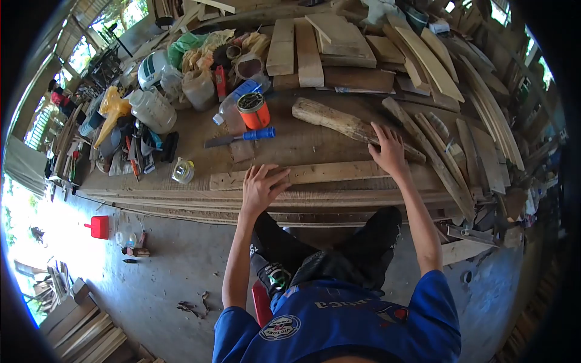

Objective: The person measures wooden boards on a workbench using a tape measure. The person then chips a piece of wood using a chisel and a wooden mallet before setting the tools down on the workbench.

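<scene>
My left hand (pixel 261 189) lies with fingers spread over the left part of a long wooden strip (pixel 327 173) with a row of small notches or holes. That strip lies along the front edge of the wooden workbench (pixel 175 192). My right hand (pixel 389 149) is stretched out over the thin end of a rough wooden club (pixel 330 119), its fingers apart. Whether the right palm presses on the strip's right end, I cannot tell. Beyond my left hand lies a chisel (pixel 242 137) with a blue handle, beside an orange tin (pixel 253 111).
Several boards (pixel 339 42) are stacked at the back, with long wood pieces (pixel 430 151) to the right. Bottles, jars (pixel 152 111), a small clear jar (pixel 183 170) and tools crowd the left. A red dustpan (pixel 98 227) is on the floor.
</scene>
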Action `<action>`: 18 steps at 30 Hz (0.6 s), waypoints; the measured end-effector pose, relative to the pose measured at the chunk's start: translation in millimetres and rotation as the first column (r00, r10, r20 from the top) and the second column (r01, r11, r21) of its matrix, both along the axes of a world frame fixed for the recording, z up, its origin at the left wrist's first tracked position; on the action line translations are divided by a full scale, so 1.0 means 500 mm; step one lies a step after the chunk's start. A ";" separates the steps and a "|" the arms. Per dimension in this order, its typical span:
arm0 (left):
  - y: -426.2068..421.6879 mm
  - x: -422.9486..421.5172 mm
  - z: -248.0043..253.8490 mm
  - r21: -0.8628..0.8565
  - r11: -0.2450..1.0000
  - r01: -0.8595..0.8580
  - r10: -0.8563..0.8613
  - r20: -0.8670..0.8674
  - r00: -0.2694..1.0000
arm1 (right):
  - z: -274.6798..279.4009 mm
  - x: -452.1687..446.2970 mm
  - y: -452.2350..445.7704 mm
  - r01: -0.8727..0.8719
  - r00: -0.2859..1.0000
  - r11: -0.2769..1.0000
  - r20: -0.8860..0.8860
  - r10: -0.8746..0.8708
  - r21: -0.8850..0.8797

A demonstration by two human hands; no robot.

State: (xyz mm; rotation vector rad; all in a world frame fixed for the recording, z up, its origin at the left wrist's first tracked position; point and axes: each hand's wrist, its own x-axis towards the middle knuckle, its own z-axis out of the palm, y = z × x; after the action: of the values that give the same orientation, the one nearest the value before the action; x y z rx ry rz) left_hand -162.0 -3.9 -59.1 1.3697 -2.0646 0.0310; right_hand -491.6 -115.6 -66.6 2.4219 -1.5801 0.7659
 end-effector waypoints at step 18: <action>-0.001 -0.009 0.000 0.004 0.999 -0.038 0.038 -0.073 0.997 | 0.003 0.001 0.006 0.008 0.999 1.000 0.034 -0.009 0.016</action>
State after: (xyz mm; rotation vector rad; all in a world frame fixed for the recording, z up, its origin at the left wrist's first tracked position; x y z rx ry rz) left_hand -166.7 -4.4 -59.2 1.3912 -1.9787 -0.0051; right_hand -490.9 -112.5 -65.1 2.4242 -1.6133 0.8000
